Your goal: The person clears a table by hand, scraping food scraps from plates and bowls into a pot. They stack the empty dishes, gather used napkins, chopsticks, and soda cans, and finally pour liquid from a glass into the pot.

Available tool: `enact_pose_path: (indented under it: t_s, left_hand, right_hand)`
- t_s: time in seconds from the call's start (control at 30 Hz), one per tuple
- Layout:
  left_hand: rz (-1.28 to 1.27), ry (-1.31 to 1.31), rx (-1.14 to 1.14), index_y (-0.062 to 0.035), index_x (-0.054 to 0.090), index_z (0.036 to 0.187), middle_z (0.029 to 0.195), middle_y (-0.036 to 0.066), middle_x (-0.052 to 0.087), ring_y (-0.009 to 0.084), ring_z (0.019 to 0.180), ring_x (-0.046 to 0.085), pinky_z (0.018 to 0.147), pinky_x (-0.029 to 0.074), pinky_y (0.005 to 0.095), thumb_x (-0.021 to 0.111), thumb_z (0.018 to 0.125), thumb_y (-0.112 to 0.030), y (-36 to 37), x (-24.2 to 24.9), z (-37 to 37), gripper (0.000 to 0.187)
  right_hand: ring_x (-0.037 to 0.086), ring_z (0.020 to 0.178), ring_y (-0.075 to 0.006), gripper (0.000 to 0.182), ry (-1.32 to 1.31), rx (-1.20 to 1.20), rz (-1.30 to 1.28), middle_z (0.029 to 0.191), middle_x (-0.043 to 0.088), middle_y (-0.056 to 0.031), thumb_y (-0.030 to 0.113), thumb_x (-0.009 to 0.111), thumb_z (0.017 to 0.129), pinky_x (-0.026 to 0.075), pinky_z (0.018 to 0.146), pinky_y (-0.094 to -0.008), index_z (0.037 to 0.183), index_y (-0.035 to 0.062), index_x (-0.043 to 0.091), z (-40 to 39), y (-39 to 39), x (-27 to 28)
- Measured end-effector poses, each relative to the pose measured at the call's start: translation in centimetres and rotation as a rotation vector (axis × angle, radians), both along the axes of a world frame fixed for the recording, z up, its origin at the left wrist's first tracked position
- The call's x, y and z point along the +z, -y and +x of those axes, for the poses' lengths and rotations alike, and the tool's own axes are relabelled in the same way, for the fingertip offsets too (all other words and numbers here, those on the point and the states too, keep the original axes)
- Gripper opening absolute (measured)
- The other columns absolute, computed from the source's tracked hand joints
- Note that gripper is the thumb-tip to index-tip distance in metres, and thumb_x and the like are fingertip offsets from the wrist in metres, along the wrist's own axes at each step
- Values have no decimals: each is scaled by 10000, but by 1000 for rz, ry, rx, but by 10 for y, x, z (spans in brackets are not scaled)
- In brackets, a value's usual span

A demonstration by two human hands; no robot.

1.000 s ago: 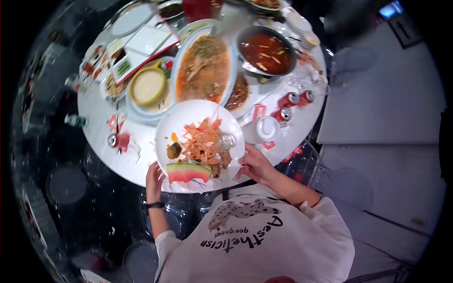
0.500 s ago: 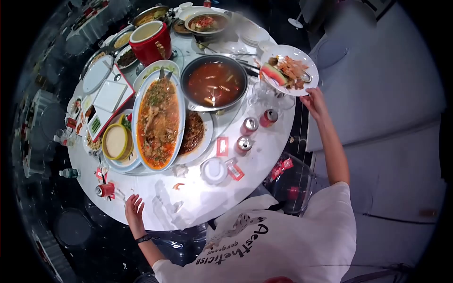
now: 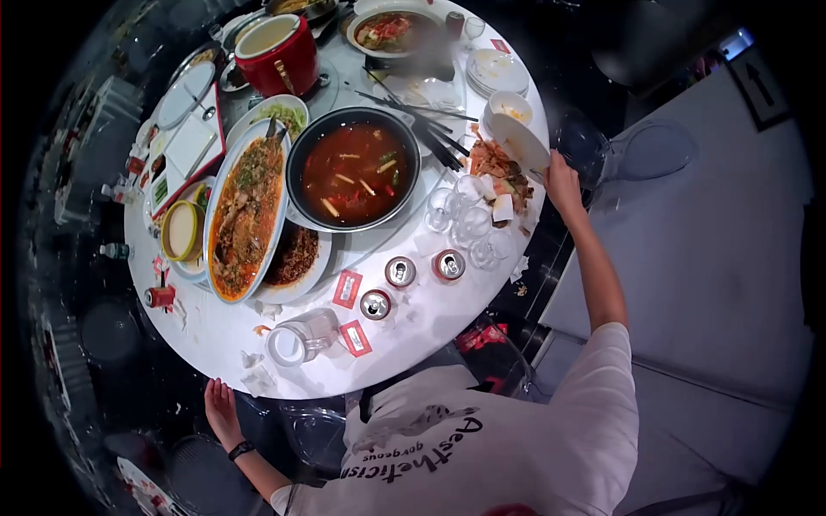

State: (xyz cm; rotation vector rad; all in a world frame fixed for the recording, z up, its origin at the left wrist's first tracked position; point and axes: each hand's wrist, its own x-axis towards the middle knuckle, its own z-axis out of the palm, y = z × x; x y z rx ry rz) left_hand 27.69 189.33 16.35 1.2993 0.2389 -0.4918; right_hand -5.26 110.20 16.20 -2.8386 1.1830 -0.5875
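My right hand (image 3: 564,185) grips the edge of a white plate (image 3: 519,142), which is tilted steeply at the table's right edge. Food scraps (image 3: 499,172) lie on the tabletop against the plate, with crumpled tissues and several clear glasses (image 3: 472,225) just below. A white bowl (image 3: 508,108) is beside the plate's upper edge, and a stack of plates (image 3: 496,70) stands beyond it. My left hand (image 3: 222,413) is off the table's near left edge, fingers apart and holding nothing.
The round white table (image 3: 413,318) holds a pot of red soup (image 3: 353,169), an oval fish dish (image 3: 247,215), a red pot (image 3: 277,58), a clear pitcher (image 3: 301,337) and three cans near the front. Black chopsticks (image 3: 436,142) lie near the soup. A clear chair (image 3: 658,150) stands at the right.
The plate in my right hand has tipped from nearly level to steep, and its food is now on the tabletop. My left hand has moved down and left, away from the table edge.
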Motion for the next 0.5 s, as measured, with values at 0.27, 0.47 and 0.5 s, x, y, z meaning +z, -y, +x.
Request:
enact_pose_path:
  t_s: [0.27,0.47,0.5]
  left_hand:
    - [-22,-56,181,-50,564,1170,1075,59,625,155,956,597,861,490,293,480,947,-228,18,-23,-45,298]
    - [90,-75,339,-18,566,1130,1028,85,630,181,903,611,817,500,306,547,898,-241,26,-55,-99,322]
    - [141,-102,364,-18,569,1115,1017,86,632,184,908,612,811,501,308,554,892,-249,32,-55,-109,321]
  right_hand:
    - [615,692,-400,188,232,-184,-81,646,579,-227,92,504,835,482,570,-474,1005,14,490,-25,28,-11]
    - [608,831,-221,205,1426,-334,1231,900,585,-142,-42,547,798,575,763,-313,1000,-77,526,-91,70,-38]
    - [606,850,-238,201,1404,-270,1366,950,589,-160,-42,549,810,569,758,-266,1001,-96,517,-112,85,-55]
